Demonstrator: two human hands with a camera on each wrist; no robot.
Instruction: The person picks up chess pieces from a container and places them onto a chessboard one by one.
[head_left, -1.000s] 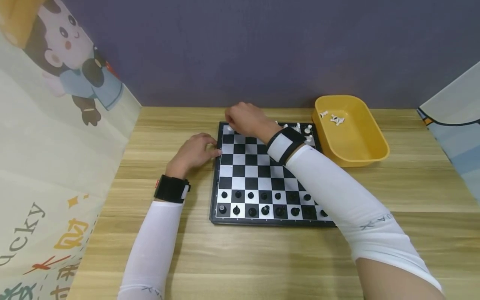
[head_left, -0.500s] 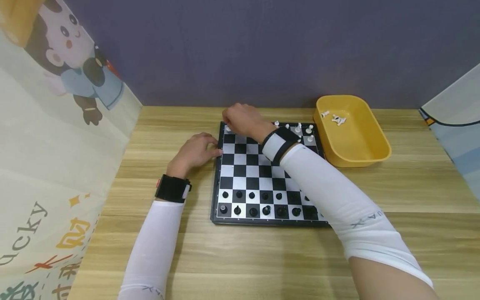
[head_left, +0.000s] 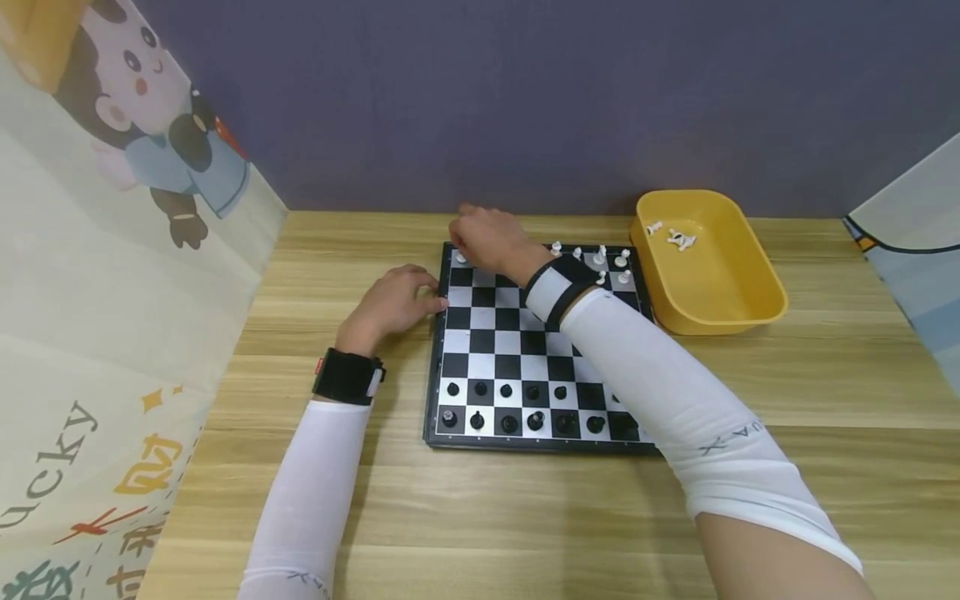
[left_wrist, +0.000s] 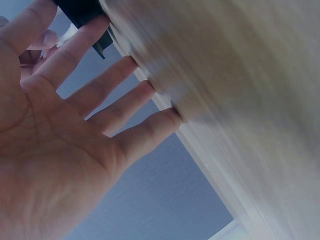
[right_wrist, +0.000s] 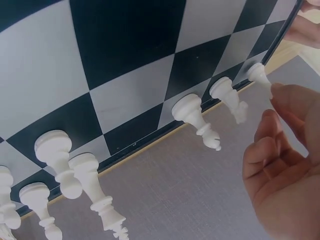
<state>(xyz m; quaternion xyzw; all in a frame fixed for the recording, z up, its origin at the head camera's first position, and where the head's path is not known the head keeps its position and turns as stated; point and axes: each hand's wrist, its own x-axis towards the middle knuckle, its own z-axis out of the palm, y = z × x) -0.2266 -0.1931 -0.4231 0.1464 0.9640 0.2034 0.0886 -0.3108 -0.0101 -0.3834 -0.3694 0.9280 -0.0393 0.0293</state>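
My right hand (head_left: 491, 240) is over the far left corner of the black-and-white chessboard (head_left: 481, 365). In the right wrist view its thumb and a finger are at the top of a white chess piece (right_wrist: 257, 74) standing on the corner square, pinching it; the fingers hide the piece's top. Beside it stand a white knight (right_wrist: 230, 97) and a white bishop (right_wrist: 196, 117), with a white king (right_wrist: 100, 192) further along. My left hand (head_left: 393, 300) rests at the board's left edge, thumb touching the frame. In the left wrist view its fingers are spread and loosely straight.
Two rows of black chess pieces (head_left: 536, 421) stand along the near side. A yellow bin (head_left: 720, 292) touches or nearly touches the board's right side, with a few white pieces (head_left: 681, 239) lying inside. Behind the wooden table (head_left: 495, 517) rises a dark wall (head_left: 480, 100).
My right forearm has shifted slightly left, uncovering more white pieces at the far right. The right hand stays at the far left corner; the left hand holds its place.
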